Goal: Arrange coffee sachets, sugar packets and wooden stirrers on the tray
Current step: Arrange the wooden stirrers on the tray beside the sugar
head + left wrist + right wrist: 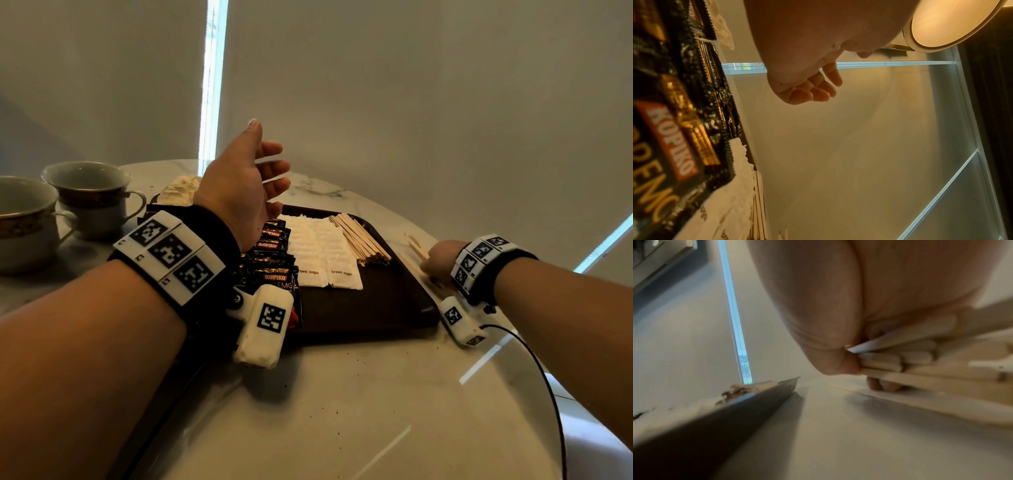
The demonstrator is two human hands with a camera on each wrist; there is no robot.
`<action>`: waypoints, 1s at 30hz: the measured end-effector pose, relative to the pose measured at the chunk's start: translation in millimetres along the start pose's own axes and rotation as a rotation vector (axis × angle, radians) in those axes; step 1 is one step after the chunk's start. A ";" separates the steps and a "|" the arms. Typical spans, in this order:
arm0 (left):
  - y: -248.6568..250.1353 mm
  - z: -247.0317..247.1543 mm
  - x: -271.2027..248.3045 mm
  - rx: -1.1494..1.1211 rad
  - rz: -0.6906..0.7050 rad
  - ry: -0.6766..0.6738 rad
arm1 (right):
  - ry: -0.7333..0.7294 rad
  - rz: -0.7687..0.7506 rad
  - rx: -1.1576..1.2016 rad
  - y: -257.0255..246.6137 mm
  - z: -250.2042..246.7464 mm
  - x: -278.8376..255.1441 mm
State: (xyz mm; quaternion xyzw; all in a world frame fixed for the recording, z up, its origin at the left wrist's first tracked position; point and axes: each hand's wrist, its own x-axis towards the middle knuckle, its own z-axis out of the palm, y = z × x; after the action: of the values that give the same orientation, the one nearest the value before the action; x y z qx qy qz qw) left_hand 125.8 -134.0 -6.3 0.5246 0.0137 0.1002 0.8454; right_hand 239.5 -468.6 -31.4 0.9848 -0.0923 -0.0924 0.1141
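Observation:
A dark brown tray (370, 308) lies on the marble table. On it sit black Kopiko coffee sachets (274, 267) at the left, white brown-sugar packets (325, 253) in the middle and a fan of wooden stirrers (363, 236) at the right. My left hand (270, 171) hovers open above the tray's far left corner, fingers spread and holding nothing. My right hand (436, 265) rests on the table just right of the tray and grips a bundle of loose wooden stirrers (910, 358). In the left wrist view the sachets (674, 129) fill the left side.
Two white cups with gold trim (85, 195) stand at the far left of the table. A pale cloth or paper pile (178, 192) lies behind the tray. A black cable (534, 359) runs from the right wrist across the table's right edge.

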 end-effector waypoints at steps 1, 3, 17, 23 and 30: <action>0.0 0.2 -0.3 -0.001 -0.001 0.000 | -0.001 0.008 0.041 2.2 -1.2 -0.2; 0.0 0.6 -0.7 0.000 -0.004 -0.002 | -0.011 0.034 0.181 4.7 -3.8 -1.6; -3.9 2.5 0.3 0.017 -0.048 -0.014 | -0.076 -0.111 1.303 -42.6 -50.5 -53.5; -7.6 3.7 1.4 0.016 -0.047 -0.026 | -0.092 0.117 0.769 2.0 -20.3 -27.7; -7.6 3.9 -0.5 0.029 -0.044 -0.019 | -0.100 0.090 0.229 0.8 -5.6 -23.7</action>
State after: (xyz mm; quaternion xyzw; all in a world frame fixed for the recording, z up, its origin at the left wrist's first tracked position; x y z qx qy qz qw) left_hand 127.1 -140.8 -11.4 0.5373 0.0188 0.0764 0.8397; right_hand 217.5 -463.4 -22.0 0.9805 -0.1517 -0.1252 0.0002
